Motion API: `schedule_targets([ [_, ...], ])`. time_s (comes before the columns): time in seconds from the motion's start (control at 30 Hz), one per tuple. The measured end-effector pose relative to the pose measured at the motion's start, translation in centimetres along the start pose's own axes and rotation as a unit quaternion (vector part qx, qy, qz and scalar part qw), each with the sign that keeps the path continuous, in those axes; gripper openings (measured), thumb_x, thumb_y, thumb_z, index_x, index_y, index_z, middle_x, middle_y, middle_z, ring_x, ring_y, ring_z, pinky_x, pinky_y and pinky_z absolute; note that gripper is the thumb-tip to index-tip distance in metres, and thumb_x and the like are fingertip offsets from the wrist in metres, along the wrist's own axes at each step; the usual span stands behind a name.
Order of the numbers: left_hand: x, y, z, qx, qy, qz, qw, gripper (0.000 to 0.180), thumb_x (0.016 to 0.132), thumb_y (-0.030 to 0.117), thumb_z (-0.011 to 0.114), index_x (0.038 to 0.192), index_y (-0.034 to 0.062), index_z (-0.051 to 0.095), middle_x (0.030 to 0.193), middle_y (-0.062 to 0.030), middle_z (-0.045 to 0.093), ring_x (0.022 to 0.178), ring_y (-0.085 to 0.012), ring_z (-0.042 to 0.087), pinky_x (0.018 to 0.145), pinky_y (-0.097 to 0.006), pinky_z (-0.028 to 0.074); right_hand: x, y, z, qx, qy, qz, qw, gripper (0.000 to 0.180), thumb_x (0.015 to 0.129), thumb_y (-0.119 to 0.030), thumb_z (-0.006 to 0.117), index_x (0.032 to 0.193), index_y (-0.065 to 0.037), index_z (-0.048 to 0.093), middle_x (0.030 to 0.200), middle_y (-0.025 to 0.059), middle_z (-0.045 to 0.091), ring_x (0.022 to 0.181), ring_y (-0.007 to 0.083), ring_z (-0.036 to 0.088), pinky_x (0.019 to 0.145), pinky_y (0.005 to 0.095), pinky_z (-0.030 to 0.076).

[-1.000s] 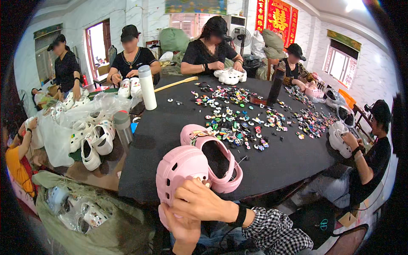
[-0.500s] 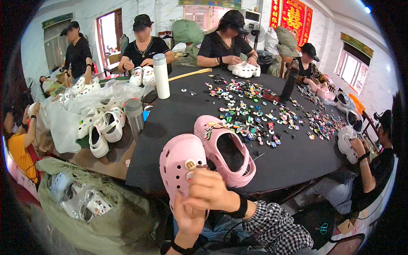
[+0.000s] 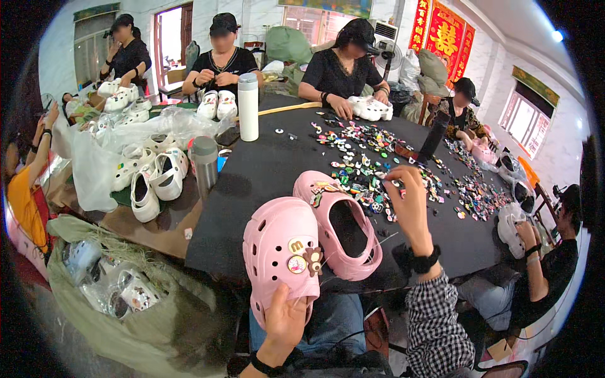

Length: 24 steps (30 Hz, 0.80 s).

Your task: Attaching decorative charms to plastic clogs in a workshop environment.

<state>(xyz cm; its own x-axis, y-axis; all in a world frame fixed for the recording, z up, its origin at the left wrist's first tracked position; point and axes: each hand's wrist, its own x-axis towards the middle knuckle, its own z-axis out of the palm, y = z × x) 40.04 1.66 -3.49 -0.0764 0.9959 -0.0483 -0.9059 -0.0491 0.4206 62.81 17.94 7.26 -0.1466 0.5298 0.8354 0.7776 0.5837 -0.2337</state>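
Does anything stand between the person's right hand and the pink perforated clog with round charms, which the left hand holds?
Yes: a second pink clog with a dark insole sits on the black tabletop, beside the held clog, and lies between it and the right hand in this view.

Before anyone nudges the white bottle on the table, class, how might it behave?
The white bottle would likely tip if pushed high, being tall and narrow. Laid down, its round sides could roll. Its smooth, straight wall looks stiff.
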Motion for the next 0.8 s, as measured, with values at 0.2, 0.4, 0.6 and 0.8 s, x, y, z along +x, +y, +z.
schedule_targets([
  [0.2,-0.9,0.6,-1.8,-0.004,0.039,0.030,0.999,0.049,0.100,0.026,0.048,0.143,0.0045,0.036,0.138,-0.0114,0.050,0.125,-0.0258,0.052,0.104,-0.041,0.044,-2.2,-11.6,0.1,0.209,-0.082,-0.170,0.959,0.016,0.078,-0.004,0.070,0.093,-0.006,0.067,0.099,0.0098,0.064,0.090,0.0279,0.062,0.078,0.0389,0.051],
  [0.4,-1.2,-0.2,-1.1,-0.013,-0.049,0.035,0.998,0.031,0.099,0.018,0.050,0.126,0.0033,0.052,0.126,-0.0074,0.056,0.115,-0.0227,0.056,0.099,-0.038,0.045,-5.0,-14.2,3.4,0.140,-0.129,-0.319,0.929,0.028,0.072,-0.021,0.070,0.094,-0.005,0.066,0.103,0.0060,0.062,0.099,0.0237,0.061,0.081,0.0353,0.050],
  [0.6,-0.3,0.5,-3.2,0.106,-0.123,0.084,0.983,0.042,0.102,0.041,0.039,0.134,0.0147,0.046,0.127,-0.0022,0.055,0.117,-0.0197,0.055,0.099,-0.039,0.045,-5.7,-14.7,4.8,0.173,-0.097,-0.299,0.933,0.029,0.073,-0.026,0.070,0.092,-0.006,0.064,0.098,0.0044,0.060,0.100,0.0235,0.060,0.080,0.0353,0.048],
  [0.8,-0.4,-0.3,-4.8,0.463,-0.055,0.245,0.850,0.033,0.098,0.028,0.052,0.119,0.0025,0.049,0.116,-0.0113,0.057,0.108,-0.0226,0.057,0.096,-0.040,0.046,-5.5,-14.8,6.0,0.197,-0.060,-0.312,0.928,0.026,0.077,-0.033,0.072,0.080,-0.011,0.059,0.089,0.0046,0.055,0.099,0.0237,0.056,0.075,0.0333,0.042],
])
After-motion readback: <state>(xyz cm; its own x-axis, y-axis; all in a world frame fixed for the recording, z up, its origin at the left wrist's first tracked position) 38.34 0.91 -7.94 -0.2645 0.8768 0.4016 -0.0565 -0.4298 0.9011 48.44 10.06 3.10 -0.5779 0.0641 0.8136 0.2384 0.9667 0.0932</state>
